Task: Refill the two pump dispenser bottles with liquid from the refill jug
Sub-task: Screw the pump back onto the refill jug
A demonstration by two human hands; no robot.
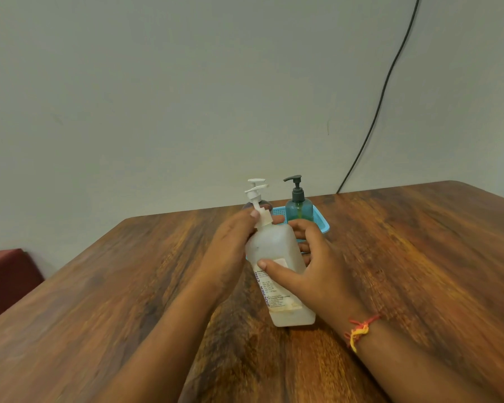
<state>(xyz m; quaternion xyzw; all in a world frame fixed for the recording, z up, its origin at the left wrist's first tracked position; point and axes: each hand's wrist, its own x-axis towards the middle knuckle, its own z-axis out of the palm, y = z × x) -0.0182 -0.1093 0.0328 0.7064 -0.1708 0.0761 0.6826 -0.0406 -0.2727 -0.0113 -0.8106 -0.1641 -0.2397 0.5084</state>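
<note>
Head view: frosted squarish plastic bottle point(277, 257).

Three pump bottles show — one white translucent bottle point(277, 271) with a label, one teal bottle point(299, 209) with a dark pump, and one mostly hidden bottle point(256, 202) with a white pump. One blue basket point(322, 223). Two hands — left hand point(230, 245), right hand point(317, 271). One thread bracelet point(360, 330). One black cable point(381, 91). One wooden surface point(99, 301).

Tilted translucent white pump bottle point(277, 257) (labelled); green one point(299, 209) upright.
</note>
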